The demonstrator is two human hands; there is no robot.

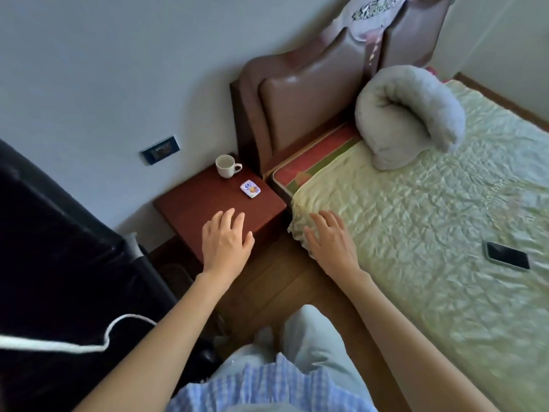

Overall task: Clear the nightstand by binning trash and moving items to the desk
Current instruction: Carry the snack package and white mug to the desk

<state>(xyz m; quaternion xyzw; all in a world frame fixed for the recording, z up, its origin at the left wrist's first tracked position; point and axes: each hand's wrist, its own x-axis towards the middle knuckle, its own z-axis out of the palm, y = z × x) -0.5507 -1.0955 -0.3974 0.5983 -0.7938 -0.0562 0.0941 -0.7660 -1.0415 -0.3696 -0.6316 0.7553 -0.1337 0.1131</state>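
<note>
A dark red wooden nightstand point(193, 206) stands between the wall and the bed. A white mug point(226, 166) sits upright at its back corner, handle to the right. A small white and blue snack packet point(250, 188) lies near the nightstand's right edge. My left hand point(225, 239) hovers over the front of the nightstand, fingers apart, holding nothing. My right hand point(329, 239) is stretched out over the corner of the bed, fingers spread and empty. Both hands are short of the mug and the packet.
The bed point(430, 218) with a pale green cover fills the right side. A rolled grey blanket point(410, 114) lies by the brown headboard point(297, 108). A black phone point(508, 258) rests on the cover. A black chair point(59, 248) stands at the left, wooden floor below.
</note>
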